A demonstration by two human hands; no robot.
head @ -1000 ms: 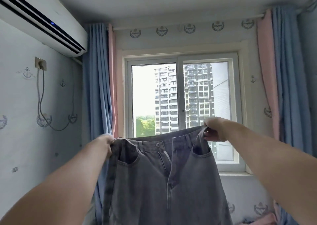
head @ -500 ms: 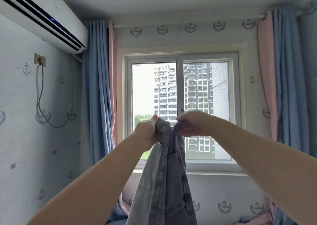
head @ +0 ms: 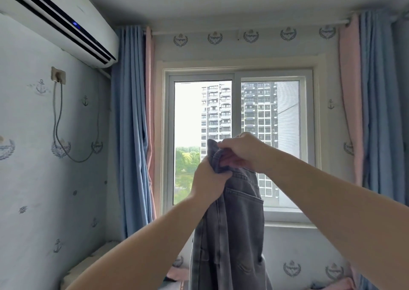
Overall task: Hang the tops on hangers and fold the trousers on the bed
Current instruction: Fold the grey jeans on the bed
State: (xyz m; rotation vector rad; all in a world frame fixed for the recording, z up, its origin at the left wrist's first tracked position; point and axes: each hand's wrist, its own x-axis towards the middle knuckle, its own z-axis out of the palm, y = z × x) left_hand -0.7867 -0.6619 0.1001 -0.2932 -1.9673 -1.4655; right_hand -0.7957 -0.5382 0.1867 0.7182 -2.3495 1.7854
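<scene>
A pair of grey jeans [head: 239, 230] hangs in the air in front of the window, folded lengthwise with a back pocket facing me. My left hand [head: 207, 182] grips the waistband from the left. Just above it, my right hand [head: 240, 151] pinches the bunched waistband from the right. Both hands touch at the top of the jeans. The legs drop out of view at the bottom edge. No hangers or tops are in sight.
A window [head: 240, 143] fills the far wall, flanked by blue and pink curtains [head: 132, 123]. An air conditioner [head: 55, 17] hangs high on the left wall. A pale edge of the bed [head: 88, 265] shows at lower left.
My hands came together from wide apart, folding the jeans in half lengthwise. Since half a second ago the jeans turned so a back pocket faces me, and my left hand slid lower.
</scene>
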